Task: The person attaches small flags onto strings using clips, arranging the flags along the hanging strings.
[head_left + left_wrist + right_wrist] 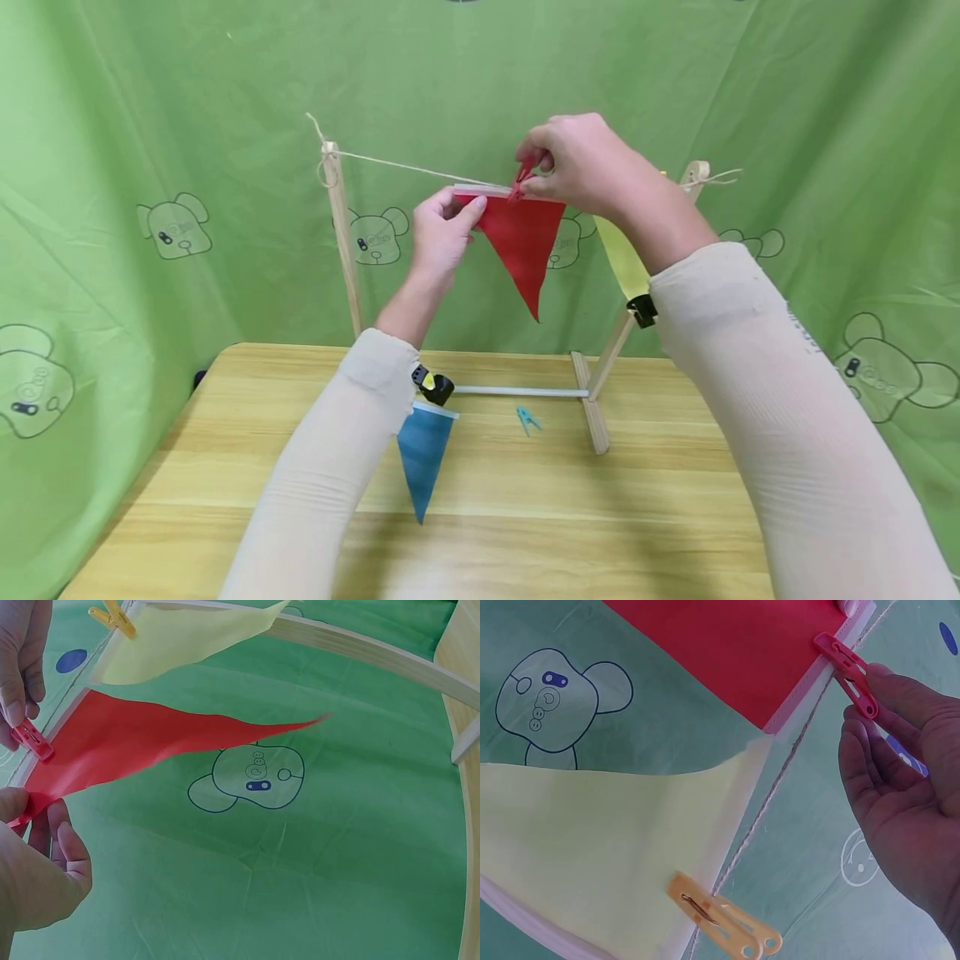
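Observation:
My left hand (441,233) pinches the white-banded top edge of a red triangular pennant (525,242) near its left corner, thumb in front. With thumb and fingers my right hand (583,158) grips a red clothespin (846,671) by its handle end. The clothespin's jaws lie over the pennant's top band, beside the string (405,168); whether they clamp the string too I cannot tell. The pennant hangs point down. To its right a pale yellow pennant (621,254) hangs on the string, held by a yellow clothespin (712,911), partly behind my right arm in the head view.
The string runs between two wooden posts (345,250) joined low down by a pale crossbar (517,392). On the wooden table (600,517) lie a blue pennant (425,450), partly near my left sleeve, and a light blue clothespin (528,420). Green curtain (247,275) surrounds the table.

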Demonstrator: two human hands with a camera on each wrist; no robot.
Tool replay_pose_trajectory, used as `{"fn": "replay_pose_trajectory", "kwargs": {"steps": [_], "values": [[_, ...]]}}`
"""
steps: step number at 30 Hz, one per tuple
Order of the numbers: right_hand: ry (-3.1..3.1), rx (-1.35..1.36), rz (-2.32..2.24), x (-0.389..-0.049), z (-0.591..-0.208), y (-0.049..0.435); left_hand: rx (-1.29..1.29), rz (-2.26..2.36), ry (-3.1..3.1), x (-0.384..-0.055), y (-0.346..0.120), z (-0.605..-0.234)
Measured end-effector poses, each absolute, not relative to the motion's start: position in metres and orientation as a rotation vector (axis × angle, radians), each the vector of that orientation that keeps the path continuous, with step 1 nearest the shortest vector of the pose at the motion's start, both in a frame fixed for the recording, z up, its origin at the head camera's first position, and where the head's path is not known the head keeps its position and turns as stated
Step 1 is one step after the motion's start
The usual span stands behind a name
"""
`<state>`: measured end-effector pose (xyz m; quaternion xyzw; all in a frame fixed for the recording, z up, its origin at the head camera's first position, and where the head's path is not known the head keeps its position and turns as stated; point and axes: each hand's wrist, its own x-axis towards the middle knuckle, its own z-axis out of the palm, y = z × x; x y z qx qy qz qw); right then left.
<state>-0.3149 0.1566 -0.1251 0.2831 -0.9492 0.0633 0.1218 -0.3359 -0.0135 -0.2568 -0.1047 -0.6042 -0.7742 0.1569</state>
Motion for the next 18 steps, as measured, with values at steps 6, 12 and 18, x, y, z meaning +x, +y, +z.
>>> {"fn": "replay_pose_trajectory", "kwargs": {"steps": [6,12,18], "values": [[-2.777,0.826,0.175,-0.315,-0.1265,0.1579,-0.296,-2.223,-1.746,-0.338,-0.0131,-0.2569],[-2.8,0.828,0.169,-0.3155,-0.1263,0.1589,-0.289,-2.219,-1.766,-0.3375,-0.0122,-0.2578],[-2.812,0.83,0.172,-0.3154,-0.1252,0.1601,-0.296,-2.222,-1.779,-0.336,-0.0106,-0.2573]]}}
